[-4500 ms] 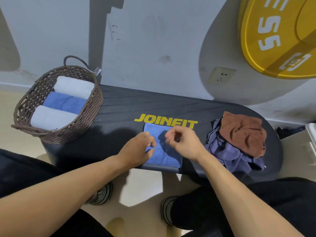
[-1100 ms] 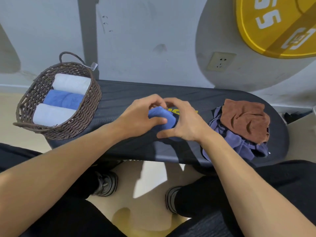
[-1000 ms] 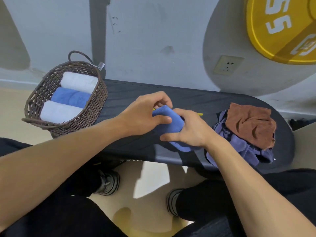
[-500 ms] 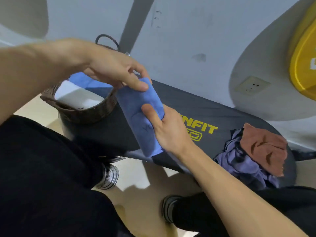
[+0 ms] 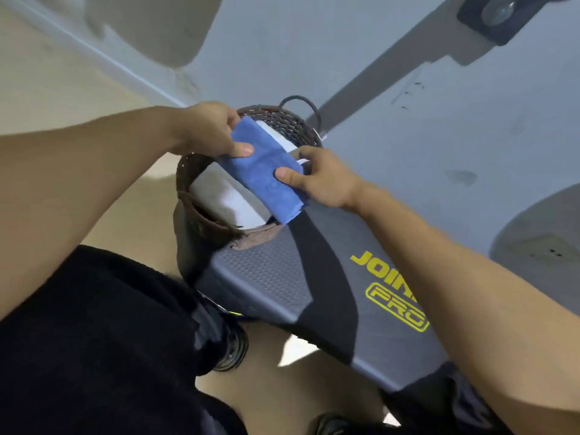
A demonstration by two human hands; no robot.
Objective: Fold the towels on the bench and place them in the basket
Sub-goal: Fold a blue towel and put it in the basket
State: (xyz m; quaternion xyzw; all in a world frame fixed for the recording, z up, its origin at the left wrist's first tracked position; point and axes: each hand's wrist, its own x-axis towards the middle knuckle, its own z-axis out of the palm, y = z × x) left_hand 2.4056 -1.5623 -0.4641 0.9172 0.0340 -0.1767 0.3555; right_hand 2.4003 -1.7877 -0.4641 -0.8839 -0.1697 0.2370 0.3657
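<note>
A rolled blue towel hangs over the brown wicker basket, which stands on the left end of the dark bench. My left hand pinches the towel's far end, thumb on top. My right hand grips its near end, thumb on top and fingers underneath. Inside the basket a white rolled towel lies below the blue one, and another white towel shows behind it. The pile of unfolded towels is out of view.
The grey wall rises just behind the bench and basket. Yellow lettering marks the bench top to the right of the basket. My dark-clothed legs and a shoe are below the bench on the beige floor.
Both hands have carried the rolled blue towel left, from above the bench to over the basket opening. My view has swung left, so the towel pile has left the frame.
</note>
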